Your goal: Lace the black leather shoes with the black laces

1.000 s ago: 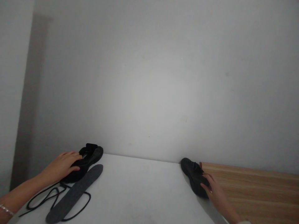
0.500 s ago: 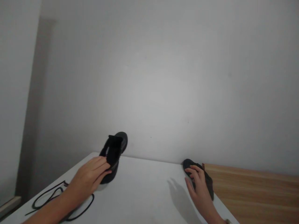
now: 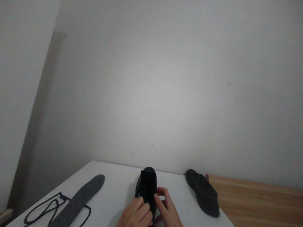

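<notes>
A black shoe (image 3: 148, 179) points its toe toward the wall at the middle of the table, its opening facing up. My left hand (image 3: 136, 212) is closed on the left rim near the heel, fingers curled over the opening. My right hand (image 3: 167, 208) grips the right side, with thumb and forefinger at the rim. The heel is hidden behind my hands. Off to the left lies a long grey insole (image 3: 82, 198) across a loose black shoelace (image 3: 38, 217). A second dark shoe (image 3: 203, 194) rests near the table's right edge, touched by neither hand.
The white table (image 3: 113, 176) meets a plain grey wall (image 3: 161, 94) at the back. Beyond its right edge is a wood-grain board (image 3: 255, 198). A pale ledge (image 3: 6, 216) shows at the lower left.
My left hand has brought the black shoe from the left to the middle, uncovering the insole. My right hand has left the second shoe and come over to this one.
</notes>
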A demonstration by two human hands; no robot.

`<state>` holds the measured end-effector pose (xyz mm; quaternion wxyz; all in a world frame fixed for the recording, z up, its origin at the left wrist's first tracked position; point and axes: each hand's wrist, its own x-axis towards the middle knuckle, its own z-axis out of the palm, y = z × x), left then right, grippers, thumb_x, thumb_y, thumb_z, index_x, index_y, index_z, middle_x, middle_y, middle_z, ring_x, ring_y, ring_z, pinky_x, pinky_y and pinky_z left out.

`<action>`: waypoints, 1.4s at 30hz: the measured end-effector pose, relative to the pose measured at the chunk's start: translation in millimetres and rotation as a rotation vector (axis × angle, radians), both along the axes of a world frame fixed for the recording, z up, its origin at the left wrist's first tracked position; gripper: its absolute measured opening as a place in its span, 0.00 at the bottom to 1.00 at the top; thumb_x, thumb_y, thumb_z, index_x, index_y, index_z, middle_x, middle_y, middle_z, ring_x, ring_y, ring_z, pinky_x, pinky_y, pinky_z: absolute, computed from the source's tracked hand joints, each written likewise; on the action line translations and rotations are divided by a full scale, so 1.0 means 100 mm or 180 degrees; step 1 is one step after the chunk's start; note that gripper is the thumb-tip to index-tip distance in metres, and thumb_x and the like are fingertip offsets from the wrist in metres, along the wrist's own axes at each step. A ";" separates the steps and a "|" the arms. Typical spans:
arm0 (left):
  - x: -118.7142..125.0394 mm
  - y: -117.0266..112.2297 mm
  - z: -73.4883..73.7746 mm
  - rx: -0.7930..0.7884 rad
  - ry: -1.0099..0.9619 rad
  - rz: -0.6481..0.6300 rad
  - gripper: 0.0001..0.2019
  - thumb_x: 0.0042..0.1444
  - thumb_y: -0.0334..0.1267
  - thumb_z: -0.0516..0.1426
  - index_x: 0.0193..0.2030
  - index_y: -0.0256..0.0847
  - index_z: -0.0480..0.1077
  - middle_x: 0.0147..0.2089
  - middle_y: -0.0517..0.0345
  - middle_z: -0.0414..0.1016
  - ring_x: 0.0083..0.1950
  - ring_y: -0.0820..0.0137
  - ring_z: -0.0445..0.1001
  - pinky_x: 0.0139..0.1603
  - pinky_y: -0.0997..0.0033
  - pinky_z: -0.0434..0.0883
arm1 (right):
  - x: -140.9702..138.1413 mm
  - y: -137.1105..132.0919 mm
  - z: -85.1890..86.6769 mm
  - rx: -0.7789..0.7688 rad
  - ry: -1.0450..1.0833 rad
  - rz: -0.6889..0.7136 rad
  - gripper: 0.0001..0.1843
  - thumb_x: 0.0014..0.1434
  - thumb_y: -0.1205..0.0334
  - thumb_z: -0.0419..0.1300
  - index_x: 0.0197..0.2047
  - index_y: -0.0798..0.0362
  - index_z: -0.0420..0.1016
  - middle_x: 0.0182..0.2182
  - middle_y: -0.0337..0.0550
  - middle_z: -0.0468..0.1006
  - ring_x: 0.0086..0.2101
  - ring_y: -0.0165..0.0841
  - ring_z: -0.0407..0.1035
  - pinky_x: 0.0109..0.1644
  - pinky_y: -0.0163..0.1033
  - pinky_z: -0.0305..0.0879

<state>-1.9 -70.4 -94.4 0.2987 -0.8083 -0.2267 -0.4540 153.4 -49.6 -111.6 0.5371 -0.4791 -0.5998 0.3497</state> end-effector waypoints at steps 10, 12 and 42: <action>-0.09 0.01 0.03 -0.1354 0.0176 -0.0344 0.10 0.58 0.44 0.56 0.42 0.43 0.70 0.39 0.56 0.74 0.40 0.66 0.72 0.41 0.70 0.71 | 0.12 -0.07 0.11 -0.0210 -0.0650 0.0029 0.12 0.53 0.56 0.50 0.38 0.54 0.64 0.37 0.47 0.74 0.28 0.33 0.70 0.22 0.34 0.65; -0.43 0.11 0.14 -0.1639 -0.0073 -0.0212 0.15 0.60 0.46 0.52 0.52 0.44 0.66 0.47 0.53 0.72 0.47 0.65 0.71 0.47 0.69 0.70 | 0.15 -0.06 0.18 -0.0374 -0.0704 0.0026 0.13 0.49 0.57 0.49 0.37 0.54 0.64 0.38 0.49 0.73 0.27 0.35 0.71 0.14 0.32 0.59; -0.41 -0.29 1.11 -0.3658 -0.2966 -0.1554 0.17 0.47 0.41 0.58 0.43 0.41 0.61 0.39 0.58 0.72 0.29 0.69 0.73 0.23 0.72 0.71 | -0.30 -0.83 1.11 0.1146 -0.1442 0.0623 0.43 0.47 0.54 0.67 0.64 0.44 0.54 0.62 0.49 0.54 0.59 0.47 0.54 0.61 0.50 0.54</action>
